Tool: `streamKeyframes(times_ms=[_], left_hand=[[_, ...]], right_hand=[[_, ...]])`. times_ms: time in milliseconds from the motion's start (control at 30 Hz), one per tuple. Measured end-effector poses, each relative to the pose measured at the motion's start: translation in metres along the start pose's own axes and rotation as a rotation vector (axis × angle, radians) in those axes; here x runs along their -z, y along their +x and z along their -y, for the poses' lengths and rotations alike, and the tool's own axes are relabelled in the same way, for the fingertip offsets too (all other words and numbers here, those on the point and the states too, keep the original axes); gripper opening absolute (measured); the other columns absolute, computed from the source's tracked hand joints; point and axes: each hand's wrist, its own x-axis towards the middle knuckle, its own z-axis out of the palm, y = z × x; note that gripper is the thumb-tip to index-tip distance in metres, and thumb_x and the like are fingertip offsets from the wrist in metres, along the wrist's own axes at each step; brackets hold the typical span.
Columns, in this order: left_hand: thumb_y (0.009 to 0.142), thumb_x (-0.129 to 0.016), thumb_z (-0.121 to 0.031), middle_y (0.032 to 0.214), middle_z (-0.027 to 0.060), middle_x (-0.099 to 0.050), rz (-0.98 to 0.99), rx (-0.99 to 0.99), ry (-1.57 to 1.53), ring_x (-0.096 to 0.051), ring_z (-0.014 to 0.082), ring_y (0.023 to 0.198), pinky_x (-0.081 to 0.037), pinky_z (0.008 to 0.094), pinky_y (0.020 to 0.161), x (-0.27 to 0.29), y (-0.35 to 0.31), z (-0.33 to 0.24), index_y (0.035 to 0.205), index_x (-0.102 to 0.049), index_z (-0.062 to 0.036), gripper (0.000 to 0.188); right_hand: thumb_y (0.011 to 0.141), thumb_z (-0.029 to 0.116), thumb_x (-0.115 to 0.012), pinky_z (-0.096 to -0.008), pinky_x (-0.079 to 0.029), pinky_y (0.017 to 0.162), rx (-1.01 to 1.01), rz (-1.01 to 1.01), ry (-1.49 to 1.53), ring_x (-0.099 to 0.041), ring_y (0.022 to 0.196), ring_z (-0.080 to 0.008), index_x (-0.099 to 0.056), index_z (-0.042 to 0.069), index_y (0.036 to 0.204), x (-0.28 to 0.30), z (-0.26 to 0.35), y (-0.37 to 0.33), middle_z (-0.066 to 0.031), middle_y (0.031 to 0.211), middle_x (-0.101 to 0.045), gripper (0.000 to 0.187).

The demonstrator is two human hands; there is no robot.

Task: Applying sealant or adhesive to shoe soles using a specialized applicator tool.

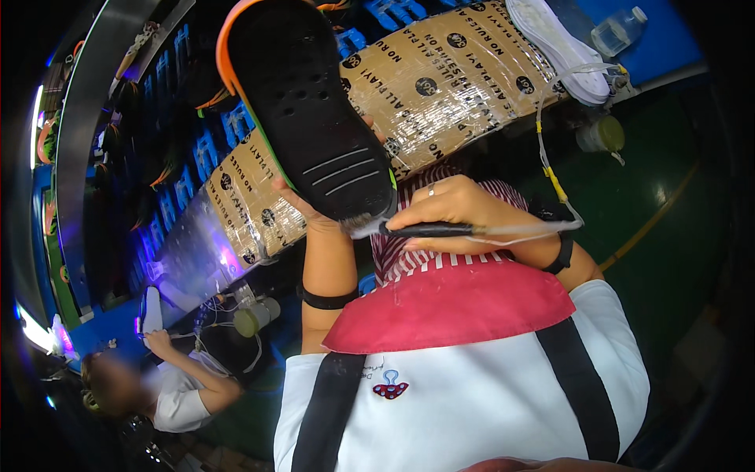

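My left hand [303, 206] grips a shoe sole [295, 102] from beneath, its fingers wrapped around the edges and partly hidden by it. The sole's black inner face is turned up, with small dimples and grey lines at the heel; its rim shows orange and green. In my right hand [456, 203] is a brush [429, 230] with a black handle and a pale tube [535, 229] running from its rear end. Its bristles touch the heel end of the sole, nearest my body.
A work surface wrapped in printed brown cardboard and clear film [440, 86] lies beyond my hands. On it at the far right are a white sole [562, 51] and a clear bottle [619, 33]. A jar [600, 135] hangs below. Another person [185, 393] works at left.
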Motion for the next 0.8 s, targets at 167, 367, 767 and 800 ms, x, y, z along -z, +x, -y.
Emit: streamKeyframes(times_ms=[167,367,767,800], left_hand=[[0.068,-0.059,-0.071,0.133,0.0366,-0.031,-0.093,0.084,0.248,-0.046,0.049,0.113,-0.048,0.053,0.089,0.003,-0.001,-0.014,0.142,-0.018,0.0005,0.11],[0.073,-0.056,-0.062,0.133,0.0262,-0.041,-0.164,0.133,0.174,-0.048,0.0403,0.117,-0.045,0.0522,0.093,0.017,-0.001,-0.021,0.138,-0.03,0.0001,0.094],[0.084,-0.049,-0.031,0.122,0.0208,-0.055,-0.112,0.375,0.165,-0.058,0.0253,0.108,-0.044,0.0351,0.097,-0.013,0.011,-0.029,0.128,-0.045,0.0061,0.057],[0.084,-0.049,-0.031,0.122,0.0208,-0.055,-0.113,0.369,0.164,-0.058,0.0253,0.108,-0.044,0.0351,0.097,-0.01,0.011,-0.031,0.128,-0.045,0.0061,0.057]], right_hand=[[0.074,0.011,-0.074,-0.0277,-0.047,0.058,0.052,-0.08,0.104,-0.06,0.062,-0.0209,-0.067,0.004,0.098,0.008,-0.001,-0.001,-0.0107,0.076,-0.065,0.026],[0.075,0.012,-0.072,-0.0298,-0.047,0.058,0.056,0.063,0.0,-0.061,0.062,-0.0241,-0.068,0.004,0.098,0.007,-0.006,-0.003,-0.0132,0.074,-0.064,0.024],[0.074,0.016,-0.072,-0.0331,-0.047,0.06,0.154,0.13,-0.164,-0.059,0.066,-0.0267,-0.068,0.009,0.098,0.005,-0.013,-0.005,-0.009,0.073,-0.061,0.025],[0.075,0.016,-0.071,-0.0332,-0.047,0.059,0.174,0.101,-0.078,-0.058,0.066,-0.027,-0.068,0.009,0.098,0.005,-0.012,-0.005,-0.0093,0.071,-0.06,0.024]])
